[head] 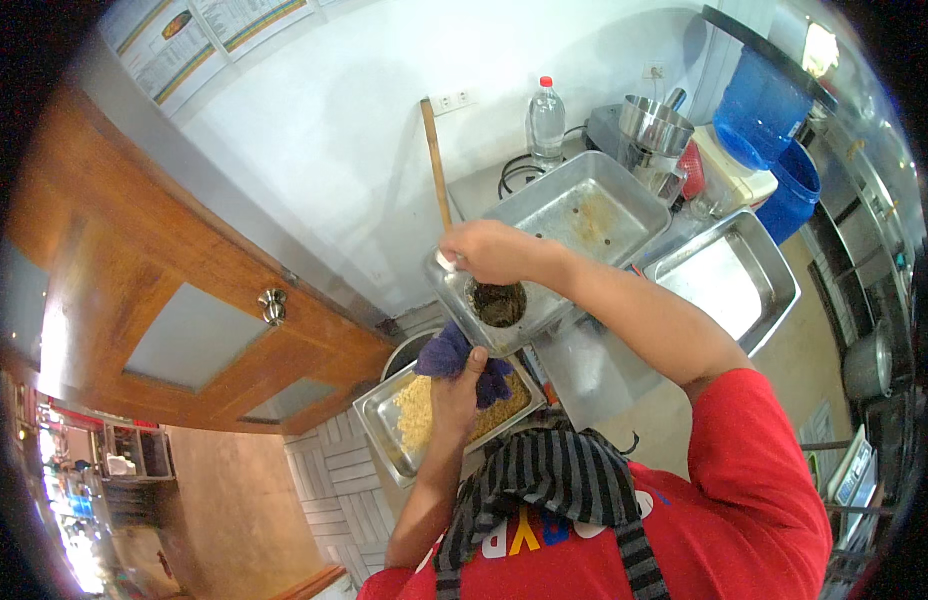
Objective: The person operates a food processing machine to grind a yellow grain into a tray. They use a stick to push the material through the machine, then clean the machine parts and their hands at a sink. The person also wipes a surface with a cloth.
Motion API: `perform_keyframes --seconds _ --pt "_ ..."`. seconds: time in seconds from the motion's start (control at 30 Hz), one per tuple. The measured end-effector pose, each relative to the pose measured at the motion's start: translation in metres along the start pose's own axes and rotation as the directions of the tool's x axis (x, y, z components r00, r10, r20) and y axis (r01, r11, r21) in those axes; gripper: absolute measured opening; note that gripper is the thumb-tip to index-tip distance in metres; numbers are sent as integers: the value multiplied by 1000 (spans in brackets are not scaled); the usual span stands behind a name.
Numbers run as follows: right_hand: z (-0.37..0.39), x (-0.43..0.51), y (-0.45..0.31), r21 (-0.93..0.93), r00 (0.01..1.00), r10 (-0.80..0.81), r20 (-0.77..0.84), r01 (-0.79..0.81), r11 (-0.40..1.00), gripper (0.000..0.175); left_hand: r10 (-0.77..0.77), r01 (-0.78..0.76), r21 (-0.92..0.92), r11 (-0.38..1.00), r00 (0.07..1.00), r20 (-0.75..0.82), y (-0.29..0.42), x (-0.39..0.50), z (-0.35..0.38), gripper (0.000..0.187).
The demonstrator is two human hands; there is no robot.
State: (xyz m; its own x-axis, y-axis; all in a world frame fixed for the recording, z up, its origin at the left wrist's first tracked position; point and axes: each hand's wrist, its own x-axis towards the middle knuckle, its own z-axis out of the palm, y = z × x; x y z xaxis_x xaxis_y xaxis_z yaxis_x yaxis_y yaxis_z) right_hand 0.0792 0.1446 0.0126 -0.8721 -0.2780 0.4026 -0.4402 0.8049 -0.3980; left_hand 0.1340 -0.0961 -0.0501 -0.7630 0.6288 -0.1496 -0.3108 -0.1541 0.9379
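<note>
My left hand (pixel 458 394) grips a bunched purple cloth (pixel 443 352) against the near left end of a large metal tray (pixel 617 199). The thumb lies near the tray's rim. A dark, soiled round opening (pixel 498 304) sits in that end of the tray. Above it, my right hand (pixel 494 251) is closed with a small white thing (pixel 445 261) showing at the fingers. A long wooden stick (pixel 435 161) runs up along the wall; its lower end meets the right hand, and I cannot tell whether it is held. Below, a steel pan (pixel 374 420) holds yellow crumbly matter (pixel 413 409).
A brown door (pixel 208 300) with a round knob (pixel 272 306) is at left. Behind the tray stand a capped bottle (pixel 546 124) and a blender-like appliance (pixel 651 142). At right are another steel pan (pixel 783 300), a blue water jug (pixel 760 109) and a blue bin (pixel 798 191).
</note>
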Motion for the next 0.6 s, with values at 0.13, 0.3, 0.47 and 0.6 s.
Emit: perform_keyframes --seconds 0.13,0.3,0.47,0.6 --pt "24 -1 -21 94 988 -146 -40 149 984 6 35 -37 -59 998 999 -26 -1 -1 0 53" --pt "-9 -42 -46 187 904 -231 359 173 967 5 -40 29 -174 984 997 -61 -6 -7 1 55" --pt "-25 -37 -37 235 970 -170 175 127 964 8 17 -32 -185 982 997 -79 -11 -2 8 51" --pt "-22 -35 -58 374 941 -183 284 67 925 9 29 -42 -243 969 998 -56 -29 0 -4 50"
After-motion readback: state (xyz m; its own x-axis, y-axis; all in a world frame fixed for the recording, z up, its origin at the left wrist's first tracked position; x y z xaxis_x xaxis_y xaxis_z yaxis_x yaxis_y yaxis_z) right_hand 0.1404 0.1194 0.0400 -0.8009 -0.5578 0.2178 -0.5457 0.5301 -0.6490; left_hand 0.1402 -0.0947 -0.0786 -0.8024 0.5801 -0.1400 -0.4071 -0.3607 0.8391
